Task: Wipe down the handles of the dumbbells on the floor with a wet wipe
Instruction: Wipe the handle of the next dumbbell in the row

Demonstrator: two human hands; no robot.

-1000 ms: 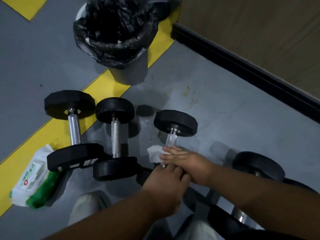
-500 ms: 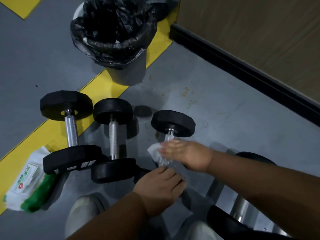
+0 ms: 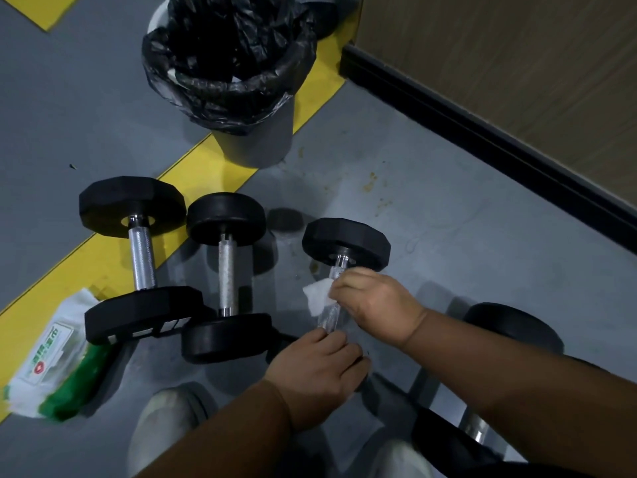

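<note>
Sliding farther up the knurled handle [image 3: 330,307] toward the far weight, the right hand [image 3: 374,305] is pinching the white wet wipe [image 3: 317,295] around it while the left hand [image 3: 320,370] is gripping the near end of this rightmost dumbbell [image 3: 345,244] lying on the floor [image 3: 448,236].

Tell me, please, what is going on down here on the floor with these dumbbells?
A person is cleaning dumbbell handles. The right hand grips a white wet wipe around the upper part of the handle of the third dumbbell, while the left hand holds that dumbbell's near end. Two other dumbbells lie untouched to the left, beside a pack of wipes. A bin with a black liner stands behind them.
</note>
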